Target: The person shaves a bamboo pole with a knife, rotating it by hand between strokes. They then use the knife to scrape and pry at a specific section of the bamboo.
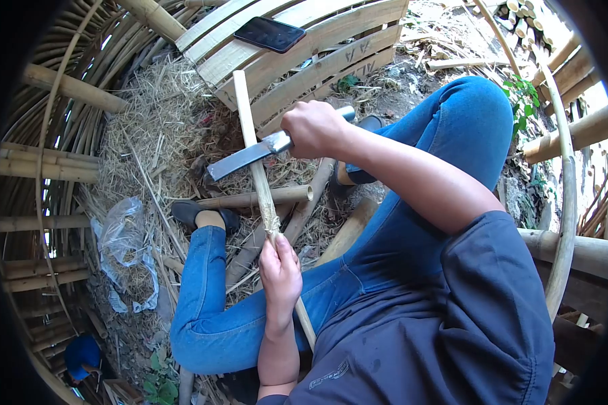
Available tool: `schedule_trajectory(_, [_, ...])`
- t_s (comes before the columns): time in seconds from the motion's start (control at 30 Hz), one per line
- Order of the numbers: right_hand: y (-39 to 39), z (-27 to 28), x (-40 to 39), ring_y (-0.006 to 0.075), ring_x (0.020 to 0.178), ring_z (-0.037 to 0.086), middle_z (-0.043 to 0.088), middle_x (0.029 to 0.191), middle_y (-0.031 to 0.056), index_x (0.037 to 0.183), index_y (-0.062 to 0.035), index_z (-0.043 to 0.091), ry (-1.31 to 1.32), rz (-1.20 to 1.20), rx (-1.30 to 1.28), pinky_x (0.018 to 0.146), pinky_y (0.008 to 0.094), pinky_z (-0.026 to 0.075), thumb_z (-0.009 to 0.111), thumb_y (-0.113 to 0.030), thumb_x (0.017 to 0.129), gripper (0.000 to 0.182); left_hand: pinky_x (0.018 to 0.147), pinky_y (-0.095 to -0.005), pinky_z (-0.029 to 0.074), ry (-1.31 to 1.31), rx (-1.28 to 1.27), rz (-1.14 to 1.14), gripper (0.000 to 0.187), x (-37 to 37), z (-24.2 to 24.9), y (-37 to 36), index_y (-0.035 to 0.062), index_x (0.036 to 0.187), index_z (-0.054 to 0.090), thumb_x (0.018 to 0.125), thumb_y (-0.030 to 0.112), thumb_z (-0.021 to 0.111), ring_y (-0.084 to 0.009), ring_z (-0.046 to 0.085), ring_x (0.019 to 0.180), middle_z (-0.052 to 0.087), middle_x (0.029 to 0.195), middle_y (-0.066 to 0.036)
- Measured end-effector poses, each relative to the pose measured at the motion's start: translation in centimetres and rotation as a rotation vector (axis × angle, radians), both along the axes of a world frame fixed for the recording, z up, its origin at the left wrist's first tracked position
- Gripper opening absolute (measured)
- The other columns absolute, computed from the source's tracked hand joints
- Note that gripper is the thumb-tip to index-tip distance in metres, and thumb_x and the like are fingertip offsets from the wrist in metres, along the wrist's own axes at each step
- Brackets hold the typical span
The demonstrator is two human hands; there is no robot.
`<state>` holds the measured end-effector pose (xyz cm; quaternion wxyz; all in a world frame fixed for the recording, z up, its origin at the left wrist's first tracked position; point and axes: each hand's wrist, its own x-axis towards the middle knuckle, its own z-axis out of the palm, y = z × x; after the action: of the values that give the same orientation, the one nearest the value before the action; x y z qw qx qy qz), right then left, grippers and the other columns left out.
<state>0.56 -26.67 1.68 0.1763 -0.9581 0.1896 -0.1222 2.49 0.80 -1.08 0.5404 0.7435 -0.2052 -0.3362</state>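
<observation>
My right hand (pixel 312 129) is closed round the handle of a broad-bladed knife (pixel 240 162). Its metal blade lies across a long, pale bamboo strip (pixel 245 111), pointing to the left. My left hand (pixel 280 270) grips that strip lower down, near my thigh, just below a rough, frayed joint. The strip runs from beside the wooden crate, through my left hand and down towards my lap.
A slatted wooden crate (pixel 317 64) with a phone (pixel 269 34) on top stands ahead. Bamboo pieces (pixel 257 198) and shavings (pixel 159 101) litter the ground. A plastic bag (pixel 123 236) lies at left. Bamboo poles surround the space; something blue (pixel 82 356) shows at lower left.
</observation>
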Motion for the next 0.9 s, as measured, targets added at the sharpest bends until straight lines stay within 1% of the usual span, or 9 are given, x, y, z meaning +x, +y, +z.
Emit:
schedule_trajectory(0.17, [-3.3,0.0,-0.4,0.0401,0.084,0.073,0.072,0.087,0.0245,0.083,-0.0002,0.073,-0.013,-0.268,0.070,0.078,0.0468,0.059,0.065,-0.013,0.071,0.019,0.045,-0.0304,0.037,-0.154,0.087,-0.088,0.039,-1.2,-0.9,0.4,0.0015,0.085,0.051,0.109,0.032,0.043,-0.0102,0.049,0.047,0.049,0.057,-0.002])
schedule_trajectory(0.27, [-4.7,0.5,-1.3,0.0407,0.087,0.072,0.072,0.088,0.0247,0.085,-0.0004,0.073,-0.094,-0.354,0.051,0.083,0.0465,0.058,0.066,-0.015,0.073,0.019,0.039,-0.0207,0.028,-0.280,0.029,-0.164,0.034,-1.7,-1.6,0.6,0.0096,0.086,0.044,0.110,0.033,0.042,-0.0017,0.036,0.046,0.040,0.061,0.005])
schedule_trajectory(0.37, [-4.6,1.6,-1.3,0.0407,0.087,0.071,0.072,0.087,0.0249,0.085,-0.0006,0.073,-0.103,-0.350,0.096,0.084,0.0469,0.057,0.066,-0.015,0.075,0.020,0.039,-0.0203,0.028,-0.197,-0.006,-0.143,0.036,-1.6,-1.2,0.4,0.0107,0.084,0.043,0.110,0.034,0.041,-0.0019,0.035,0.045,0.040,0.062,0.005])
schedule_trajectory(0.5, [-4.9,1.2,-0.5,0.0398,0.086,0.071,0.071,0.086,0.0240,0.084,-0.0008,0.073,-0.118,-0.318,0.142,0.084,0.0471,0.057,0.066,-0.017,0.075,0.020,0.037,-0.0200,0.024,0.068,-0.057,-0.094,0.040,-1.4,0.1,0.0,0.0131,0.083,0.040,0.110,0.042,0.036,-0.0016,0.032,0.045,0.037,0.062,0.005])
schedule_trajectory(0.6, [-3.9,1.4,-0.4,0.0389,0.084,0.072,0.072,0.086,0.0226,0.084,-0.0025,0.074,-0.139,-0.254,0.127,0.082,0.0466,0.058,0.067,-0.019,0.075,0.020,0.036,-0.0200,0.021,0.150,-0.082,-0.084,0.043,-0.8,0.9,-0.2,0.0144,0.083,0.038,0.110,0.047,0.033,-0.0012,0.029,0.044,0.035,0.061,0.006])
schedule_trajectory(0.63, [-3.0,2.3,-0.8,0.0386,0.083,0.072,0.072,0.086,0.0220,0.083,-0.0033,0.074,-0.115,-0.220,0.129,0.081,0.0464,0.058,0.068,-0.020,0.075,0.019,0.040,-0.0196,0.027,0.202,-0.092,-0.053,0.043,-0.4,1.1,-0.1,0.0107,0.083,0.041,0.111,0.043,0.034,-0.0025,0.033,0.047,0.037,0.063,0.005])
schedule_trajectory(0.7, [-1.9,2.3,-0.8,0.0383,0.079,0.072,0.072,0.082,0.0204,0.081,-0.0060,0.074,-0.087,-0.149,0.101,0.078,0.0463,0.058,0.069,-0.021,0.075,0.017,0.040,-0.0196,0.026,0.240,-0.105,-0.016,0.042,0.1,1.8,0.0,0.0109,0.085,0.041,0.111,0.043,0.034,-0.0025,0.033,0.046,0.036,0.063,0.005])
schedule_trajectory(0.87, [0.5,0.4,-0.2,0.0394,0.075,0.071,0.070,0.076,0.0208,0.076,-0.0044,0.073,-0.027,0.080,0.061,0.073,0.0473,0.058,0.071,-0.020,0.070,0.017,0.038,-0.0201,0.025,0.205,-0.108,0.024,0.040,0.8,1.8,0.1,0.0117,0.086,0.042,0.110,0.044,0.036,-0.0021,0.031,0.045,0.036,0.062,0.005])
schedule_trajectory(0.9, [1.1,0.3,-0.3,0.0390,0.074,0.071,0.070,0.074,0.0200,0.075,-0.0047,0.073,-0.017,0.105,0.058,0.072,0.0475,0.058,0.071,-0.019,0.068,0.017,0.037,-0.0204,0.025,0.210,-0.113,0.035,0.039,0.9,1.6,0.2,0.0115,0.086,0.042,0.110,0.042,0.040,-0.0021,0.032,0.044,0.036,0.061,0.005])
